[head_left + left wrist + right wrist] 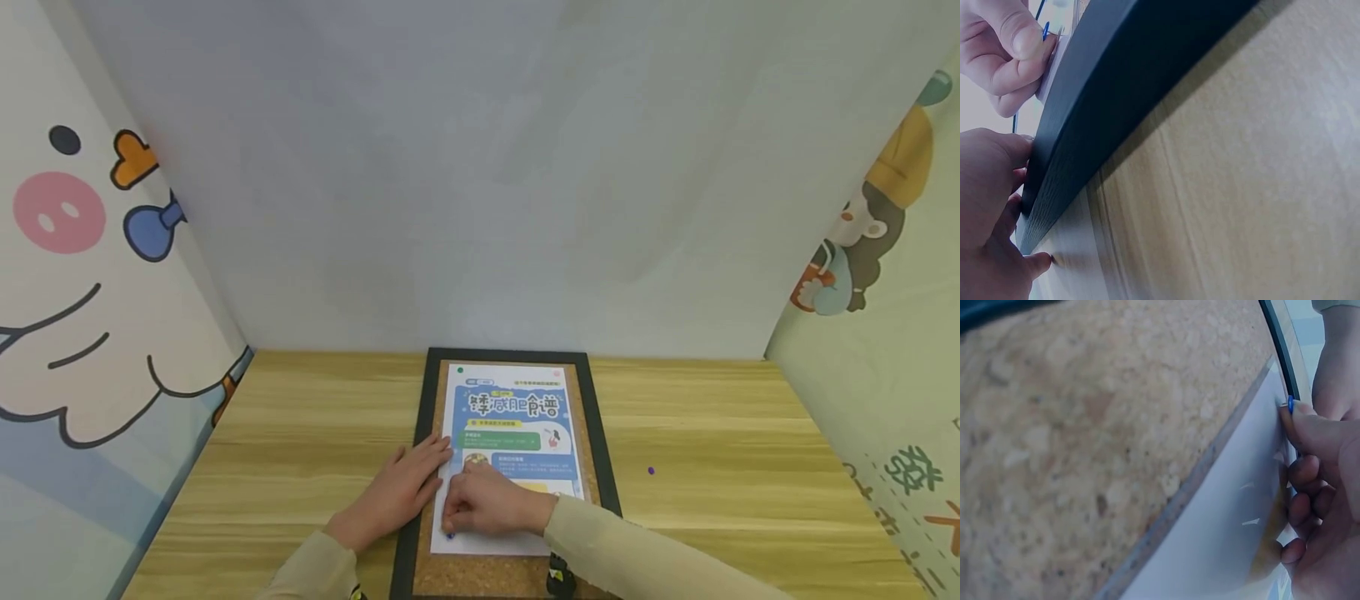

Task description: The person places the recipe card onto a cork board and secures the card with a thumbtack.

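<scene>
A printed poster lies on a cork board in a black frame. My right hand is over the poster's lower left, thumb and a finger pinching a blue thumbtack near the corner. In the right wrist view its metal pin shows beside the fingertips, and the other fingers are curled. My left hand rests across the frame's left side, fingertips on the poster's left edge. In the left wrist view its thumb is spread down the frame's outer side. A green thumbtack sits at the poster's top left corner.
A pale pink tack shows at the poster's top right corner. On the wood-grain table, right of the board, lies a small purple tack. A plain pale backdrop stands behind, with cartoon-printed panels at both sides.
</scene>
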`<action>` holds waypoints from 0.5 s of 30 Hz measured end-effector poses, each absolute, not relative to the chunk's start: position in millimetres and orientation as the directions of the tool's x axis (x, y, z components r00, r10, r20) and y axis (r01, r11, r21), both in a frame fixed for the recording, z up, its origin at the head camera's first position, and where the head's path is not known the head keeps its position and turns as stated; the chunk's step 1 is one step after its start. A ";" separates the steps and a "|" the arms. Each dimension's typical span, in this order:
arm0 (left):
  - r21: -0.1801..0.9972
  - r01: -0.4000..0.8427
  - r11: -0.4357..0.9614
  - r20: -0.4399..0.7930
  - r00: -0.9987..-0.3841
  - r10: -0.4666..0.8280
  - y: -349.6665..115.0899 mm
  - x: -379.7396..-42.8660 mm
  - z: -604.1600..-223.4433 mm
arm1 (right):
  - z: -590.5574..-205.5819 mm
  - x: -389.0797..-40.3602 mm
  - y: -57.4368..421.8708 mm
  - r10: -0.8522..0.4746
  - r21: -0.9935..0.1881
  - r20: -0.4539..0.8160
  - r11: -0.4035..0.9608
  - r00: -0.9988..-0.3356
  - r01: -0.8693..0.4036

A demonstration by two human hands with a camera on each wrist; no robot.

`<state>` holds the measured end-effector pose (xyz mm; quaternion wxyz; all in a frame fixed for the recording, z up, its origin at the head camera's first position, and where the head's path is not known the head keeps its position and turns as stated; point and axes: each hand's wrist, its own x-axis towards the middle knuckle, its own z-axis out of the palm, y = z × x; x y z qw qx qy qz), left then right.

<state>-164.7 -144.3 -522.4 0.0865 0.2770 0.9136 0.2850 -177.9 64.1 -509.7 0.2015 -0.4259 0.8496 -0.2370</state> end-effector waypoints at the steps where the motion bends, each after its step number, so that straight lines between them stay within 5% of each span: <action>1: 0.569 0.456 0.684 0.001 -0.832 0.555 -144.1 -164.7 -522.0 | -510.0 -178.4 64.8 -0.823 -0.576 -0.136 0.518 -0.551 -0.632; 15: 0.566 0.466 0.680 0.005 -0.827 0.563 -144.4 -165.0 -519.8 | -507.4 -169.9 64.6 -0.820 -0.607 -0.088 0.494 -0.565 -0.623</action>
